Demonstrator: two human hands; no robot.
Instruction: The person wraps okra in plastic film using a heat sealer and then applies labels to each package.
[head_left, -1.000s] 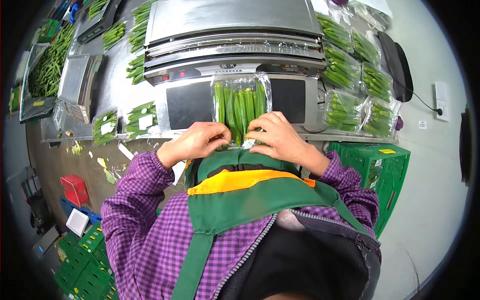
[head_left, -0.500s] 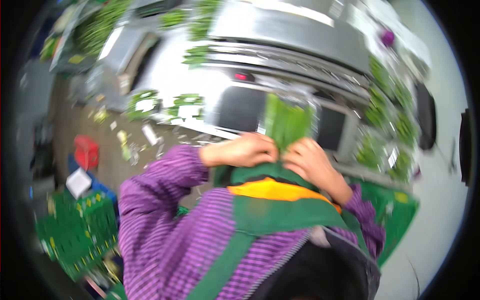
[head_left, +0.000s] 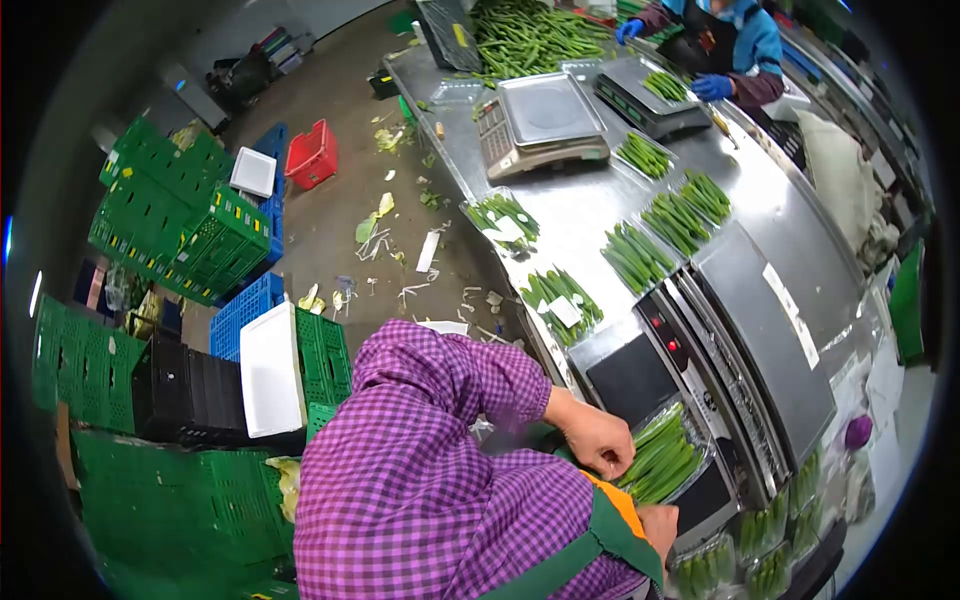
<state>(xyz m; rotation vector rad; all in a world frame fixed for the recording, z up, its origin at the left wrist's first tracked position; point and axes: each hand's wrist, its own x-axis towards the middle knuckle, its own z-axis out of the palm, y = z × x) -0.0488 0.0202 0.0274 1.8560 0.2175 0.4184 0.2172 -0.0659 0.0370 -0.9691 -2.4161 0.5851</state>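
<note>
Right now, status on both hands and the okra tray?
Left hand on okra tray edge, grip unclear. Right hand mostly hidden behind the apron. Tray lies on the machine. More filled trays alongside, none blocking.

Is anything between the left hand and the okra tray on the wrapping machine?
Nothing visible does. The left hand touches the near edge of the okra tray, which lies on the wrapping machine. The right hand shows only in part, just below the tray.

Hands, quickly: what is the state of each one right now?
Left hand: closed, pinching the edge of the wrapped okra tray.
Right hand: mostly hidden, cannot be told.
</note>
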